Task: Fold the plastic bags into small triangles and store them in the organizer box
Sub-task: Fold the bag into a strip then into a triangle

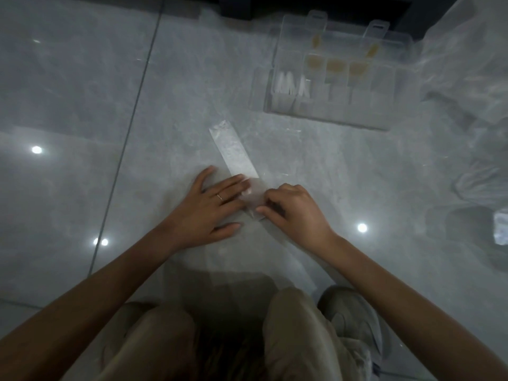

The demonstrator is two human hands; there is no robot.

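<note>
Bag strip (pixel 236 149) lies flat mid-floor, angled toward the organizer box (pixel 327 116) near the floor's far edge. Left grip (pixel 211 199) is released, flat fingers pressing the strip. Right grip (pixel 294 207) pinches the strip just beside it, probably forming a triangle fold. Risk: slick film on glossy tile. If left pressure eases, the strip skews or the fold springs open.

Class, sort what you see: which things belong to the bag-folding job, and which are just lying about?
Job: bag strip, left hand pressing it, right hand pinching it, organizer box, folded triangles, heap of loose bags.
Lying about: shoe, shiny item at right edge.
</note>
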